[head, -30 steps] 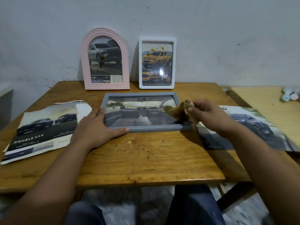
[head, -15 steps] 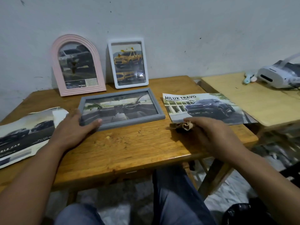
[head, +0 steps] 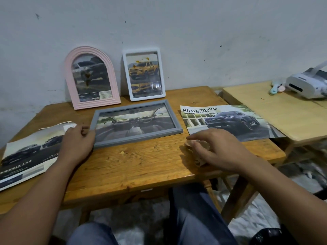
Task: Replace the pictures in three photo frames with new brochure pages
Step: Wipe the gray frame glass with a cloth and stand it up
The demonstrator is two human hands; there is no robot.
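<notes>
Grey frame [head: 136,123] flat on wooden table [head: 141,165], car-interior page inside; left hand [head: 77,142] grips its left edge. Pink arched frame [head: 92,77] and white frame [head: 143,74] lean on wall, truck pages inside. Right hand [head: 219,147], fingers spread, rests on crumpled cloth [head: 198,147].

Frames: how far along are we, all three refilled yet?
Looks nearly done: the pink frame and white frame stand against the wall with car pages inside. The grey frame lies flat, also filled; the left hand grips its corner, the right hand rests over a cloth. Left: likely standing the grey frame up.
</notes>
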